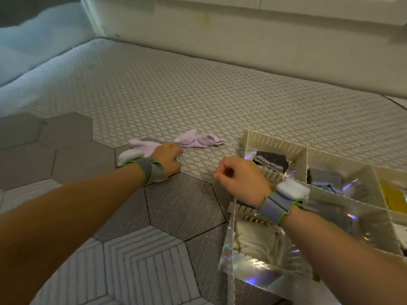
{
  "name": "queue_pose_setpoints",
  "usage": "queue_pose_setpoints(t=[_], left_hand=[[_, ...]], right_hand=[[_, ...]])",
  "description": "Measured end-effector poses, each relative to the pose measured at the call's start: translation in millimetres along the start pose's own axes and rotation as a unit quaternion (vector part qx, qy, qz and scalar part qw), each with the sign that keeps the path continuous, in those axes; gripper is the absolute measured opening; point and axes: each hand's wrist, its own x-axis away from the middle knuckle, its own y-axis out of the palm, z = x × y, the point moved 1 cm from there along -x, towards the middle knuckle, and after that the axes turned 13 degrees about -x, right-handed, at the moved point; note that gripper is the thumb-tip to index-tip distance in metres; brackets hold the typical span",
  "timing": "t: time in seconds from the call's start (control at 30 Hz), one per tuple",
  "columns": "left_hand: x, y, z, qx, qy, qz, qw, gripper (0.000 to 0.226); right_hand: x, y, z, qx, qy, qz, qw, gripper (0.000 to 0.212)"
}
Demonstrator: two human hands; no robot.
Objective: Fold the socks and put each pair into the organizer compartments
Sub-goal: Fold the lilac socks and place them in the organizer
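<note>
**Lilac socks under your left hand, organizer at your right**

Well left of the organizer, your left hand lies on the lilac socks. There look to be two, spread on the hexagon-patterned mat. Your fingers are bent down, but I cannot tell whether they pinch the cloth. Just beside the organizer's left wall, your right hand is curled into a fist and holds nothing. Each wrist wears a grey band, two in all. Four compartments hold bundles: cream socks, dark socks, blue-grey socks and a yellow bundle.
</note>
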Motion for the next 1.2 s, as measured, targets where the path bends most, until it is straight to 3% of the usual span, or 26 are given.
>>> queue_pose_setpoints(t=[0.33, 0.43, 0.57, 0.63, 0.7, 0.77, 0.83, 0.93, 1.07, 1.2], left_hand=[[-52.1, -2.7, 18.2, -0.024, -0.012, -0.026, 0.999, 0.049], [-43.9, -9.7, 24.9, 0.082, -0.030, 0.038, 0.995, 0.038], [-26.7, -19.2, 24.5, 0.241, -0.079, 0.092, 0.963, 0.009], [-19.0, -22.8, 24.5, 0.319, -0.082, 0.099, 0.939, 0.018], [-9.2, -27.1, 28.7, 0.427, -0.076, 0.074, 0.898, 0.027], [1.1, -31.4, 34.7, 0.520, -0.051, 0.027, 0.852, 0.028], [13.2, -37.5, 43.8, 0.559, 0.001, -0.018, 0.829, 0.029], [33.1, -47.3, 52.3, 0.444, 0.122, -0.036, 0.887, 0.021], [55.3, -52.3, 61.3, 0.308, 0.244, -0.087, 0.915, 0.028], [68.4, -50.8, 65.7, 0.196, 0.320, -0.119, 0.919, 0.026]], right_hand=[[-6.2, 24.1, 9.6, -0.012, 0.033, -0.013, 0.999, 0.016], [-5.6, 25.0, 10.2, -0.049, 0.039, 0.001, 0.998, 0.018], [-12.0, 27.8, 11.5, -0.156, 0.106, 0.034, 0.981, 0.018], [-15.5, 30.3, 9.8, -0.226, 0.133, 0.052, 0.964, 0.019], [-18.3, 30.9, 4.3, -0.370, 0.202, 0.066, 0.904, 0.024], [-18.1, 32.6, -3.2, -0.522, 0.299, 0.053, 0.797, 0.036], [-15.6, 34.2, -6.9, -0.620, 0.353, 0.032, 0.700, 0.047], [-11.9, 32.8, -6.3, -0.719, 0.348, 0.044, 0.600, 0.067], [-8.3, 20.5, -8.2, -0.770, 0.308, 0.012, 0.559, 0.078], [-8.4, 16.4, -0.6, -0.736, 0.351, 0.083, 0.572, 0.051]])
